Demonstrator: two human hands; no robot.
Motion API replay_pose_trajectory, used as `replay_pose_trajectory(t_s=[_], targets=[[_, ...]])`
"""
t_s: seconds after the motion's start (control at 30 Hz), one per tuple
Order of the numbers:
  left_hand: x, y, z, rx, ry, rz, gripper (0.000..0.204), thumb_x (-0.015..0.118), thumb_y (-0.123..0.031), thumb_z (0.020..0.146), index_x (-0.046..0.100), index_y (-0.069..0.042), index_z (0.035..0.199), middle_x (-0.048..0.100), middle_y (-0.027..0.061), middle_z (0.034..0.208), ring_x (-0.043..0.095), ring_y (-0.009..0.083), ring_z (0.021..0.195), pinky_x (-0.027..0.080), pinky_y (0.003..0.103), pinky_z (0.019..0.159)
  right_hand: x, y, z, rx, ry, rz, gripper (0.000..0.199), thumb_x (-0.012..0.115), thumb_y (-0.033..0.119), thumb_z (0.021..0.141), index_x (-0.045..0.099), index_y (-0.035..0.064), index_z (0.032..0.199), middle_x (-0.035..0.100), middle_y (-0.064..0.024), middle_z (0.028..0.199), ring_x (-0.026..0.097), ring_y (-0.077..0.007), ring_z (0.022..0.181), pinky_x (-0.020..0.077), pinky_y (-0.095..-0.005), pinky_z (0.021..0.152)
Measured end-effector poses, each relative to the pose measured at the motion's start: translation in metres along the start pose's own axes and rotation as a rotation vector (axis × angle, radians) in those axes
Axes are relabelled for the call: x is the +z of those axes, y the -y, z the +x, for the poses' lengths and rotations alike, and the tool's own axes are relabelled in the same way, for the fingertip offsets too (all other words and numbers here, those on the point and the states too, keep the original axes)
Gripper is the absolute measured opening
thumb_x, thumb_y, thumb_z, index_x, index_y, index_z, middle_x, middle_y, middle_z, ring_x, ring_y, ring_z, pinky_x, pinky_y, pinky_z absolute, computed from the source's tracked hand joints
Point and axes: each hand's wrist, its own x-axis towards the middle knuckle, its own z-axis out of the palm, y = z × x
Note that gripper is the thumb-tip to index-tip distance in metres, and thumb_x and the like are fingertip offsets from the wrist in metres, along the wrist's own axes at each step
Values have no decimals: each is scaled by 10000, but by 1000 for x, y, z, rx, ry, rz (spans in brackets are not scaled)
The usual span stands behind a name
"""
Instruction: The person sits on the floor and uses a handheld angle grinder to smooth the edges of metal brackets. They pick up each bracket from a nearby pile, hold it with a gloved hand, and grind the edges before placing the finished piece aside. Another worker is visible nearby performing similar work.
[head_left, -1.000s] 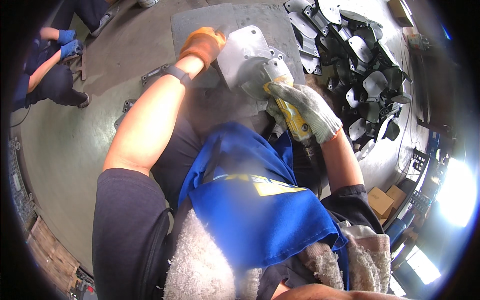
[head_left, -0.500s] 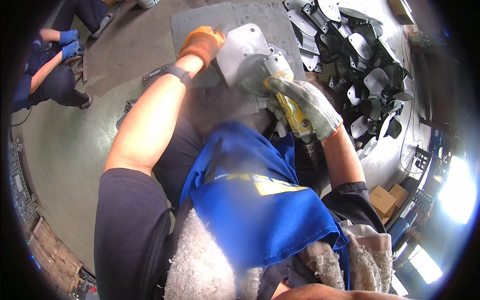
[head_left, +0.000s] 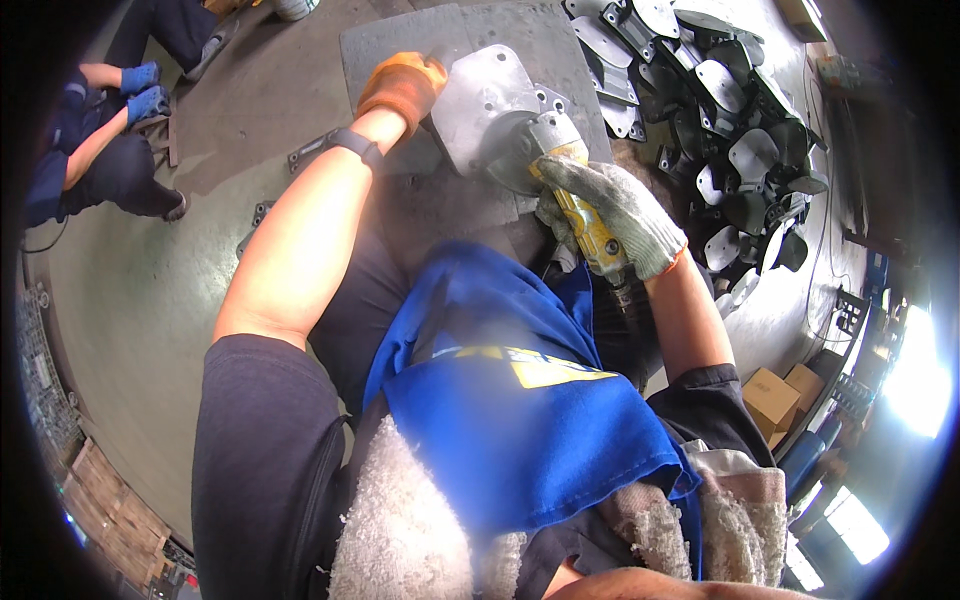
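A grey metal plate (head_left: 485, 95) with several holes lies on the dark work surface (head_left: 385, 35) in front of me. My left hand (head_left: 405, 88), in an orange glove, is closed at the plate's left edge; its fingertips are partly hidden. In a whitish knit glove, my right hand (head_left: 615, 205) wraps round the body of a yellow angle grinder (head_left: 580, 215). The grinder's blurred disc (head_left: 512, 150) rests over the lower right part of the plate. Another holed metal piece (head_left: 550, 100) shows just behind the grinder head.
A heap of metal brackets (head_left: 735, 150) lies on the floor to the right. Other brackets (head_left: 308, 152) lie left of the work surface, partly behind my left arm. A co-worker with blue gloves (head_left: 147, 103) sits at the far left. Cardboard boxes (head_left: 770, 400) stand at the right.
The plate and grinder have shifted very slightly within the view. Both hands keep their hold, and the disc stays over nearly the same part of the plate.
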Motion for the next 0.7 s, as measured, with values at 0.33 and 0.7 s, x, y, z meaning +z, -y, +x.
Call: replay_pose_trajectory(t_s=[0.33, 0.7], targets=[[-11, -5, -14, -28, -46, -87, 514, 474, -451, 972, 738, -65, 1183, 702, 243, 1223, 657, 452, 1154, 518, 502, 1000, 0, 9, -15, 285, -88, 101, 448, 747, 440, 950, 681, 24, 1102, 683, -49, 805, 651, -109, 620, 511, -220, 535], [-6, -13, -35, 334, -118, 434, 260, 620, -261, 944, 764, -79, 1061, 755, 140, 1149, 699, 306, 1113, 557, 400, 964, -17, -7, -36, 294, -158, 183, 452, 733, 429, 949, 668, 22, 1136, 669, -49, 834, 633, -111, 644, 508, -248, 559]])
